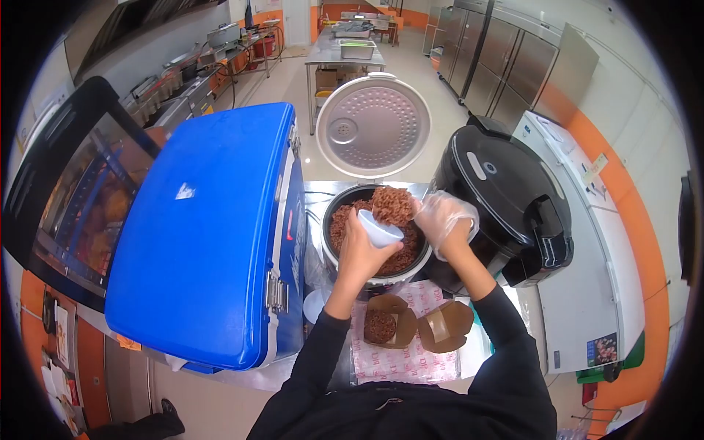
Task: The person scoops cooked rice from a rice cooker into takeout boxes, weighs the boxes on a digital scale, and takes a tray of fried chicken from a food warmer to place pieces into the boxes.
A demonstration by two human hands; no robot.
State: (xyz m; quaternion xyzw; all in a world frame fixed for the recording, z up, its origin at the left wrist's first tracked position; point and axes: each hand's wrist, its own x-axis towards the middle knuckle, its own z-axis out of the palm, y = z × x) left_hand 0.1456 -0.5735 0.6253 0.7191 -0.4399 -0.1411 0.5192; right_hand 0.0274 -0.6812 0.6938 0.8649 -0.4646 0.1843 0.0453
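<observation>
My left hand (359, 253) grips a small pale bowl (380, 229), tilted over the open rice cooker (339, 273). Wrapped in a clear plastic glove, my right hand (446, 222) is closed just right of the bowl. At its fingertips a large clump of reddish-brown cooked rice (394, 205) sits above the bowl's rim; any utensil under the clump is hidden. More brown rice (402, 259) fills the cooker's pot. In front of me are two brown paper boxes, a left one (402, 326) containing a rounded rice portion (380, 327) and a right one (445, 327) standing open.
The cooker's raised lid (375, 126) stands behind the pot. A big blue cooler box (202, 235) borders the left side, and a closed black cooker (499, 183) the right. Printed paper (403, 364) lies beneath the boxes. Another person's shoe (172, 418) shows at lower left.
</observation>
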